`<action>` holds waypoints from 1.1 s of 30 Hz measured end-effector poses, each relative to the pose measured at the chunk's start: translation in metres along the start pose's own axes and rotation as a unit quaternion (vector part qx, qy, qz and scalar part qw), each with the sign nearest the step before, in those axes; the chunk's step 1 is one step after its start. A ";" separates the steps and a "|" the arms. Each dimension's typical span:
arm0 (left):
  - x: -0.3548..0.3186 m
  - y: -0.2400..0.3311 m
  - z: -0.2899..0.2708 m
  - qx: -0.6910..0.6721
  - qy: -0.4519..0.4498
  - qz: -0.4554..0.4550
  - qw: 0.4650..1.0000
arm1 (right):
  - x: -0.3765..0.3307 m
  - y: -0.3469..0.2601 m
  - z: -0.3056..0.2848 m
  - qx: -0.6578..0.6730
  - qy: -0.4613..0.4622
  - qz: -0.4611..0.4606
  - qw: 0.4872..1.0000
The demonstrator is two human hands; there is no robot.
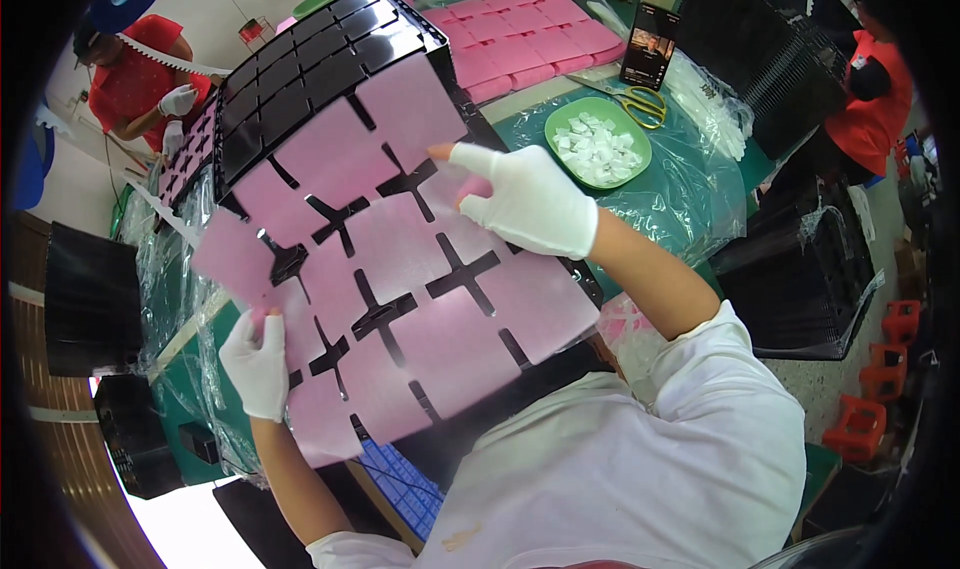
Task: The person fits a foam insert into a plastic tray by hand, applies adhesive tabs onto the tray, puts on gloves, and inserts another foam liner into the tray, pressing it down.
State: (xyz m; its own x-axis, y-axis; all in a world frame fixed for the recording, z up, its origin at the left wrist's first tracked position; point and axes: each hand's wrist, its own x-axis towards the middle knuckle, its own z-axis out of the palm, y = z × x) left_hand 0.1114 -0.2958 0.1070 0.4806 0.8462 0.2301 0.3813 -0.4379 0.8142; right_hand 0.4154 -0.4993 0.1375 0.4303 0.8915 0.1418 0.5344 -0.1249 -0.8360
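A pink sheet (pixel 400 231) with cross-shaped cut-outs lies over a black compartmented tray, whose dark surface shows through the slots. My left hand (pixel 255 369), in a white glove with bare fingertips, pinches the sheet's left edge between thumb and forefinger. Over the sheet's upper right part is my right hand (pixel 535 204), gloved the same way, thumb and forefinger apart and pointing left. Its fingertips are at the pink surface; the other fingers are partly hidden. Beyond the sheet stands a stack of glossy black trays (pixel 320 59).
A green bowl (pixel 622 174) of small white pieces stands right of my right hand. Near it are yellow-handled scissors (pixel 643 107) and a phone (pixel 650 49). More pink sheets (pixel 525 34) lie at the back. Two people in red work at the sides; clear plastic film covers the green table.
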 end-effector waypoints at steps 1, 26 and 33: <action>0.001 -0.007 0.004 0.023 0.002 0.014 1.000 | 0.003 0.005 0.002 -0.069 -0.018 -0.016 0.997; 0.010 -0.001 0.006 0.217 0.002 0.152 0.964 | 0.024 0.022 0.009 -0.237 0.010 -0.132 0.962; 0.020 0.004 0.001 0.259 -0.002 0.227 0.939 | 0.012 0.019 0.003 -0.132 0.011 -0.001 0.991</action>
State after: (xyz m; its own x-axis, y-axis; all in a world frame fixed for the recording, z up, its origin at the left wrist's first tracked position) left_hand 0.1229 -0.2805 0.1143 0.6891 0.5357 0.4880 0.4685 -0.8431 0.2639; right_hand 0.4287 -0.4893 0.1220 0.4438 0.8823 0.1566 0.7049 -0.2358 -0.6690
